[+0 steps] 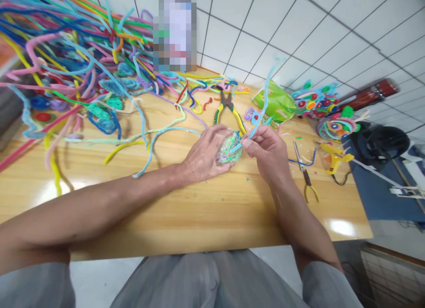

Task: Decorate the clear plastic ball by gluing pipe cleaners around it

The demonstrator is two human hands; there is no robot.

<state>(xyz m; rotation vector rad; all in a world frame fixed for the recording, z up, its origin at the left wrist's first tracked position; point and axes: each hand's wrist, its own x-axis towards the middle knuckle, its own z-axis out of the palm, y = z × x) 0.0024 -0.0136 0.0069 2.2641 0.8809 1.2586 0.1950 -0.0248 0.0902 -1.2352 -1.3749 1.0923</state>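
My left hand (204, 155) is wrapped around a rounded, multicoloured ball (229, 149) with a mottled, shiny surface, just above the table. Between thumb and fingertips, my right hand (268, 153) pinches a light blue pipe cleaner (264, 105). Its short lower end lies against the ball, and the long end rises up and to the right, blurred at the tip. Behind the ball lie pliers with green and yellow handles (239, 121), jaws pointing away. Another light blue pipe cleaner (151, 154) curves over the table beside my left forearm.
A big heap of coloured pipe cleaners (89, 71) fills the far left. Along the back are a green packet (277, 102) and colourful pipe-cleaner figures (314, 102). To the right lie a yellow glue gun (334, 157), small yellow-handled pliers (309, 186) and a red cylinder (372, 95).
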